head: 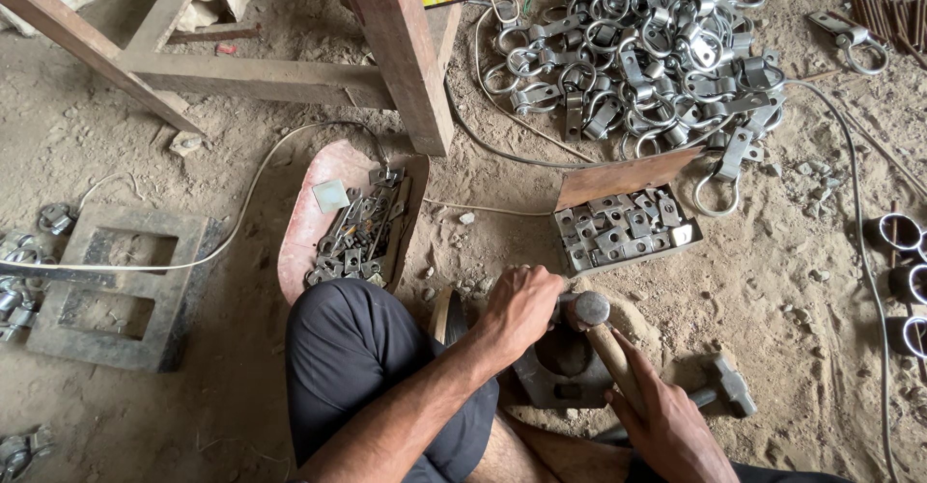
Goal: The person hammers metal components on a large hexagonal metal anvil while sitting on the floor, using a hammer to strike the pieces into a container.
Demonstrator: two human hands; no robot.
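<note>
Right hand [666, 423] grips the hammer [603, 333] handle, head poised over the steel block [560, 379] on the dirt floor [241, 415], while left hand [519, 307] pinches something hidden on it — hammering, I'd judge, needing a square blow clear of fingers.

I see my own body from above, looking down. Both forearms are bare to the elbow, with no sleeves, gloves, watch or rings showing. My left hand [519, 307] and right hand [669, 423] are uncovered and look dusty. My left leg [362, 367] wears dark charcoal trousers of thin, smooth cloth, creased at the bent knee. A strip of the same dark cloth [763, 471] shows at the bottom right edge, past a bare patch of leg.
</note>
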